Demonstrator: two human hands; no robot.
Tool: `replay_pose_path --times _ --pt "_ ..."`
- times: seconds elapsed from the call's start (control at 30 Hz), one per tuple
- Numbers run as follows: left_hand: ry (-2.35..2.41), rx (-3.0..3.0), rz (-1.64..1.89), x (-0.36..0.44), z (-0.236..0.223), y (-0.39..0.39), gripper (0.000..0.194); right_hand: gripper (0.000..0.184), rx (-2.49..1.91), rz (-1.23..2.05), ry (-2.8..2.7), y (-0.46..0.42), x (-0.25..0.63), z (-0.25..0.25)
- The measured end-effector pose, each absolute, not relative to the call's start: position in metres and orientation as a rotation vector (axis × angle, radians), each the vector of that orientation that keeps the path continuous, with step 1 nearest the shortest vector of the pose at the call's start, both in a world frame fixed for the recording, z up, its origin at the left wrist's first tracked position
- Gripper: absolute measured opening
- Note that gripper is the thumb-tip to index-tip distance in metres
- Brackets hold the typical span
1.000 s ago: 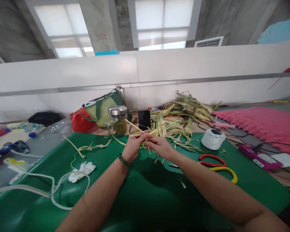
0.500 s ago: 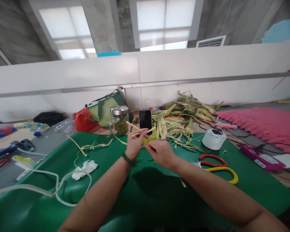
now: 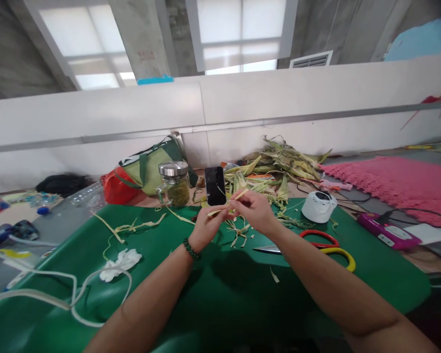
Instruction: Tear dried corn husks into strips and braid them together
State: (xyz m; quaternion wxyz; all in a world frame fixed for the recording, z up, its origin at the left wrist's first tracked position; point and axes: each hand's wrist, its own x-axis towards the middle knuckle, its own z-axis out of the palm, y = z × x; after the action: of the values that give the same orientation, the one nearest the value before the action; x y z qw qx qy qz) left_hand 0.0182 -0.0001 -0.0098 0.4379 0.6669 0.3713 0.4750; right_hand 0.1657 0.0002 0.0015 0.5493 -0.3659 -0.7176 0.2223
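My left hand [image 3: 208, 226], with a green bead bracelet [image 3: 191, 249] on the wrist, pinches a pale corn husk strip [image 3: 213, 213]. My right hand [image 3: 256, 212] is closed on the same strip or one crossing it; where they overlap, fingers hide the join. Both hands meet above the green work surface [image 3: 220, 304], fingertips nearly touching. Behind them a dark phone [image 3: 215, 185] stands upright. Just below the fingers lies a cluster of thin husk shreds [image 3: 238, 234]. Under my right forearm are scissors [image 3: 347, 254] with one red and one yellow handle.
A heap of corn husks [image 3: 284, 159] lies at the back. Left of the phone stands a lidded glass jar [image 3: 178, 191] beside a green bag [image 3: 137, 174]. White tissue [image 3: 121, 264] and white cable [image 3: 75, 294] lie left. A white container [image 3: 318, 208] and purple power strip [image 3: 387, 231] are right.
My right hand has risen and turned, fingertips now up against the left hand's at the strip. The left hand has dipped slightly. The husk shreds below now show. The whole view has shifted a little.
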Motion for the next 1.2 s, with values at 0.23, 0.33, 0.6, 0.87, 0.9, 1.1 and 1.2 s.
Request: replay_pose_path --times 0.23,0.33,0.6,0.87,0.9,1.1,1.2 --pt "0.532 1.123 0.907 0.003 -0.005 0.008 0.031 0.009 -0.816 0.272 -1.827 -0.004 0.169 0.006" --pt "0.519 1.005 0.824 -0.008 -0.002 0.015 0.044 0.009 -0.715 0.233 -1.901 -0.006 0.171 0.008" --pt "0.706 1.303 0.876 -0.005 0.000 0.009 0.030 0.010 -0.575 0.216 -2.026 -0.005 0.173 0.006" --pt "0.957 1.752 1.308 0.004 -0.004 0.005 0.022 0.013 -0.723 0.648 -1.875 -0.010 0.170 0.013" --pt "0.975 1.767 1.361 0.004 -0.005 0.005 0.022 0.014 -0.736 0.724 -1.844 -0.011 0.169 0.013" --pt "0.902 1.553 1.424 0.006 -0.005 0.001 0.036 0.014 -0.832 0.816 -1.795 -0.006 0.169 0.007" --pt "0.802 1.385 1.298 0.007 -0.002 -0.001 0.046 0.014 -0.872 0.806 -1.804 -0.005 0.170 0.007"
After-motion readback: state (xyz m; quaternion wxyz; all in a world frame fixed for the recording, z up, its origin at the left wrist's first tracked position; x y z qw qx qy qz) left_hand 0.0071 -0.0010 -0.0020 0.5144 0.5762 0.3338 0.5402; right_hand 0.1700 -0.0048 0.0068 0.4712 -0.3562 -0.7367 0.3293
